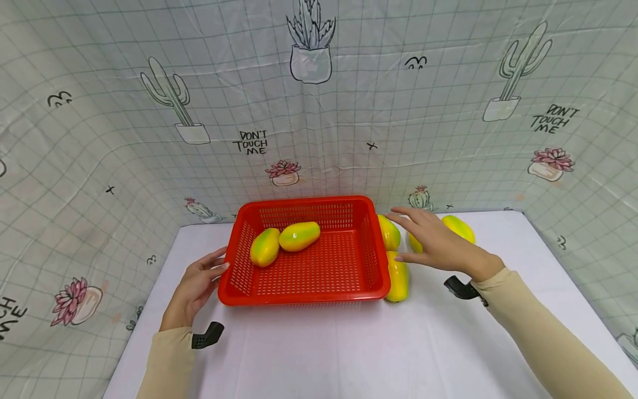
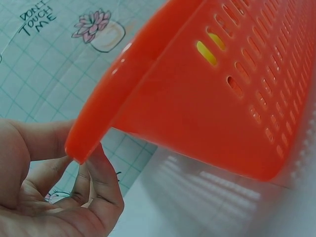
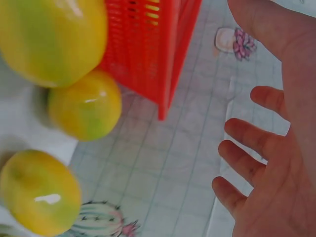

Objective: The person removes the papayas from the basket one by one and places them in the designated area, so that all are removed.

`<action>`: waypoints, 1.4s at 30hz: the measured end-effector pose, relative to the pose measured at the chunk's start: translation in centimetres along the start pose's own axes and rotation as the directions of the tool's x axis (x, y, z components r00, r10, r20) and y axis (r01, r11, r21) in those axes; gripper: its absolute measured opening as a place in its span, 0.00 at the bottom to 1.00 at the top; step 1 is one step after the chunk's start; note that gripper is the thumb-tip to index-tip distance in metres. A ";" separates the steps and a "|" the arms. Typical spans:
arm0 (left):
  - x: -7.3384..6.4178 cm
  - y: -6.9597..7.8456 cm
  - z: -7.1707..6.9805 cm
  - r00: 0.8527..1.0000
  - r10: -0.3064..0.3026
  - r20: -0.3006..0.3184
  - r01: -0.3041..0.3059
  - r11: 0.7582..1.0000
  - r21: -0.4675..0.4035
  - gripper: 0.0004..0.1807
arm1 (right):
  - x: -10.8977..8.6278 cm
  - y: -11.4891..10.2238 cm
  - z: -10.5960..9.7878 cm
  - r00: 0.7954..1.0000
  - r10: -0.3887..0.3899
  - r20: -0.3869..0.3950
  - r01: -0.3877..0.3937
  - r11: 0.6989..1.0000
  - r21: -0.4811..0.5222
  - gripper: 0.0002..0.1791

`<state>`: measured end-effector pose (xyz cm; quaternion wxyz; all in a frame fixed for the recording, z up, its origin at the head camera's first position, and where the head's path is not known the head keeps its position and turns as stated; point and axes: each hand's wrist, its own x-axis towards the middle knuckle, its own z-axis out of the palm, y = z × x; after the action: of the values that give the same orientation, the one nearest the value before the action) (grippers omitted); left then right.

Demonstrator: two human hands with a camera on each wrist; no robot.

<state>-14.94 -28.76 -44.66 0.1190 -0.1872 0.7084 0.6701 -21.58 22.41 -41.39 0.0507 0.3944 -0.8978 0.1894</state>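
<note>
A red plastic basket (image 1: 304, 298) with slotted walls stands on the table. My left hand (image 1: 194, 282) pinches its left rim, with the thumb above and fingers beneath in the left wrist view (image 2: 94, 212). Inside lie two yellow-green, mango-like fruits, one upright (image 1: 265, 247) and one sideways (image 1: 299, 236). Spread and holding nothing, my right hand (image 1: 428, 238) hovers by the basket's right side. Close to its thumb is one fruit (image 1: 397, 280); another (image 1: 390, 234) sits near its fingertips. That hand partly hides a third fruit (image 1: 415, 244).
Farther right, behind the right hand, lies one more fruit (image 1: 458, 228). A grid-patterned cloth (image 1: 339, 122) with cactus drawings hangs behind the white table (image 1: 319, 354) and at both sides. Each wrist carries a black camera mount (image 1: 208, 336).
</note>
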 end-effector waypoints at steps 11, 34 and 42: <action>-0.1 0.3 0.0 1.000 -0.008 -0.003 0.008 1.000 0.016 0.34 | 4.8 -1.6 -0.4 0.994 -0.041 0.097 0.039 0.999 0.019 0.47; 0.0 0.3 0.2 1.000 -0.006 -0.024 0.007 1.000 0.016 0.33 | 13.4 -5.0 3.9 0.948 -0.190 0.256 0.198 0.980 -0.008 0.46; 0.0 0.2 0.2 1.000 -0.002 -0.025 0.003 1.000 0.019 0.33 | 15.7 -5.7 5.7 0.917 -0.188 0.353 0.202 0.979 -0.004 0.47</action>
<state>-15.00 -28.55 -44.47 0.1127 -0.1952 0.7160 0.6607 -27.87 5.91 -41.19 -0.0837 0.5083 -0.8521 0.0921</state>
